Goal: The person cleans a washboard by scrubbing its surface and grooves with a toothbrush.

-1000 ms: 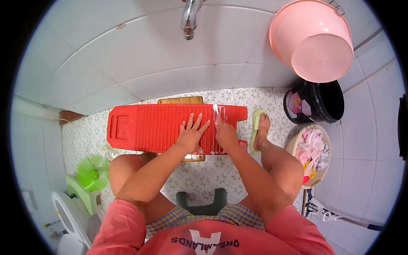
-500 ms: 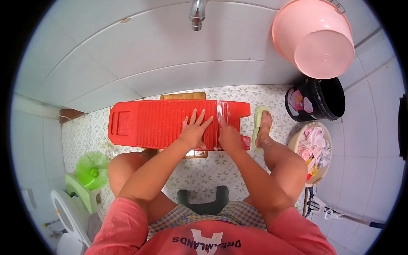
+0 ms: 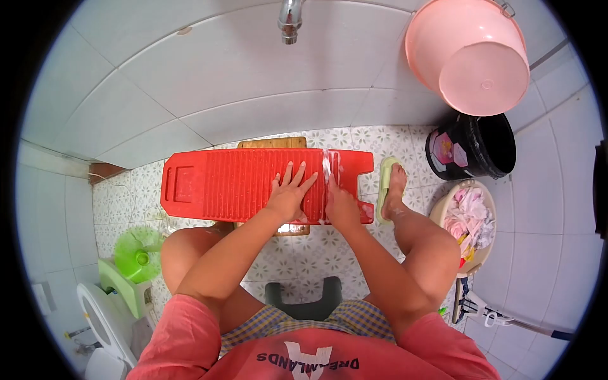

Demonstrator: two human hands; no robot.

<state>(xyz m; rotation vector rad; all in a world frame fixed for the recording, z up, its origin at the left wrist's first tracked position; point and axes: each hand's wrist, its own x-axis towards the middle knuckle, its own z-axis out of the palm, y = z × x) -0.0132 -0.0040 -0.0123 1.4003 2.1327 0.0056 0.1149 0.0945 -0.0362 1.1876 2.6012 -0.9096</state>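
Note:
A red plastic washboard [image 3: 234,183] lies crosswise in front of me, its ridged face up. My left hand [image 3: 289,197] rests flat on the ridges with its fingers spread. Close beside it, my right hand [image 3: 342,204] is at the right end of the ridges, the index finger stretched along a groove and the other fingers curled under. Whatever those curled fingers may hold is hidden. White suds [image 3: 327,166] streak the board just beyond that fingertip. Beneath the board shows a wooden board [image 3: 272,143].
A black bucket [image 3: 453,149] and a basin of clothes [image 3: 476,253] stand on the right. Above them is a pink bucket [image 3: 468,38]. A tap [image 3: 290,22] juts from the wall. At left are a green brush-like thing [image 3: 136,253] and a white toilet seat [image 3: 104,316].
Both hands keep nearly the same places on the washboard. The suds near my right fingertip look slightly more spread. The camera view has shifted a little.

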